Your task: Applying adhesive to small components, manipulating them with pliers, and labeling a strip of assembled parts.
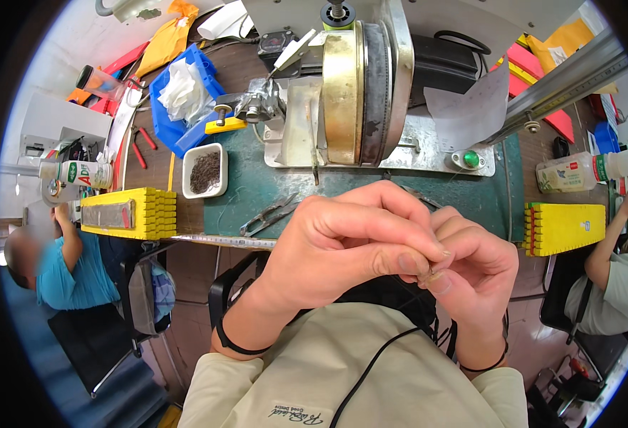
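My left hand (349, 246) and my right hand (471, 267) meet in front of my chest, near the bench's front edge. Thumb and fingers of each are pinched, and the fingertips of both touch. Whatever lies between them is too small to make out. Behind my left hand, metal pliers or tweezers (271, 214) rest on the green mat (239, 192). A white square dish (205, 171) of tiny dark pieces stands to the left. Beyond my hands is a bench machine with a brass-coloured wheel (342, 100).
A stack of yellow trays (128, 214) sits at the left, another yellow stack (565, 228) at the right. Red-handled pliers (143, 146) lie beside a blue bin (185, 100). A green button (471, 159) is on the machine base. One person sits on each side.
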